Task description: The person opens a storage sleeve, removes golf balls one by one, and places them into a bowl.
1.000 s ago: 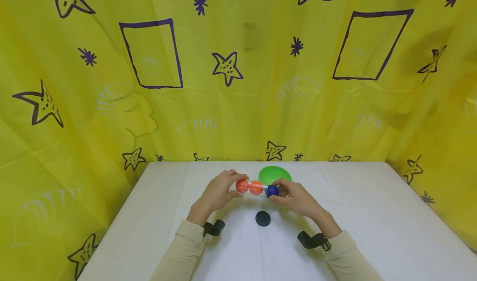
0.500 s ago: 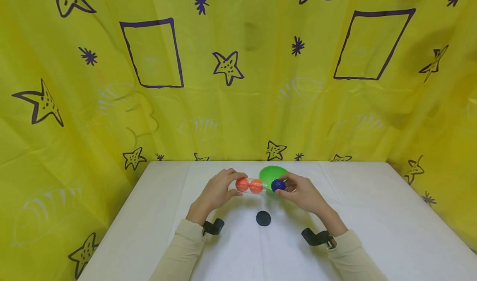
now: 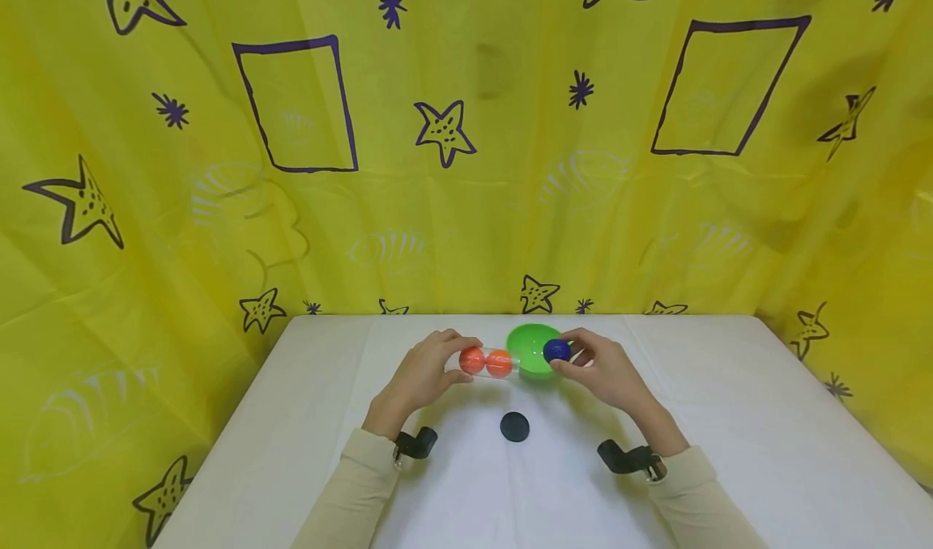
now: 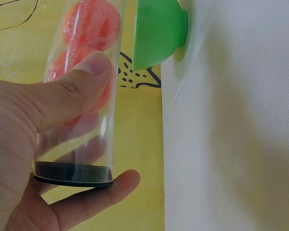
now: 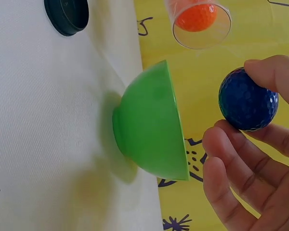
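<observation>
My left hand (image 3: 423, 375) grips a clear plastic tube (image 4: 106, 132) lying about level above the table, its thumb across the wall. Inside it are two orange balls (image 3: 499, 363), side by side. A black cap (image 4: 74, 174) closes the end near the left palm; the other end is uncovered, seen in the right wrist view. Between thumb and fingers, my right hand (image 3: 605, 375) pinches a dark blue golf ball (image 5: 248, 100). In the head view that ball overlaps the right side of the green bowl (image 5: 149, 125); the right wrist view shows it above the rim, apart from the bowl.
A loose black cap (image 3: 514, 427) lies on the white tabletop (image 3: 466, 500), nearer the person than the bowl. A yellow curtain (image 3: 466, 209) with stars and frames printed on it hangs behind the table and along both sides.
My right hand has drawn the blue golf ball away from the tube's uncovered end, rightward and over the bowl. The left hand and tube have stayed nearly in place.
</observation>
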Tool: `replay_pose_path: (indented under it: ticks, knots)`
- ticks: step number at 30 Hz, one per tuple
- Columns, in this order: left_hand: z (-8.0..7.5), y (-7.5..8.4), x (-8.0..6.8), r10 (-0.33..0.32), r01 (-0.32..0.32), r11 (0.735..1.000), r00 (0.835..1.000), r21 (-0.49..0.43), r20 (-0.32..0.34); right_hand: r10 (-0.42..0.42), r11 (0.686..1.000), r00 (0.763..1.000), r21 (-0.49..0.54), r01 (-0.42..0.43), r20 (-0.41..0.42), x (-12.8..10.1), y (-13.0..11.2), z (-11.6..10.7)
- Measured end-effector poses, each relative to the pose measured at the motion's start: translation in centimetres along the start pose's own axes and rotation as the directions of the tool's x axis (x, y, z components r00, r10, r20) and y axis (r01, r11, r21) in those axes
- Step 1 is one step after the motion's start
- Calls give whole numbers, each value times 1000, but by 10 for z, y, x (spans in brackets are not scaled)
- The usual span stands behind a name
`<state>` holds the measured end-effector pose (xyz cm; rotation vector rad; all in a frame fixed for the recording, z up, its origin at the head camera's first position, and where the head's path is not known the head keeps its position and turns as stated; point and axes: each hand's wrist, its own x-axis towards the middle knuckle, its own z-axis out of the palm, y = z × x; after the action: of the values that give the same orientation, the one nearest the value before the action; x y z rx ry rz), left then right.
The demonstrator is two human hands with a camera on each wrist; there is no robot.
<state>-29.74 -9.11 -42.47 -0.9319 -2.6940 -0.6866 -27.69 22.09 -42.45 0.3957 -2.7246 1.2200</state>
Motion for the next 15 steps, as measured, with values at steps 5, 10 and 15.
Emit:
replay_pose_path:
  ticks: [5, 10, 15]
  knots:
    - [0, 0, 0, -8, 8, 1000, 1000, -6, 2, 23, 1000, 1000, -6, -23, -21, 0, 4, -3]
    - [-1, 0, 0, -14, 15, 1000, 1000, -5, 8, 24, 1000, 998, -1, -24, -63, 1, 7, -4]
    - [0, -1, -1, -28, 28, 999, 999, -17, 15, 29, 1000, 993, 9, -28, -111, 1, 11, -3]
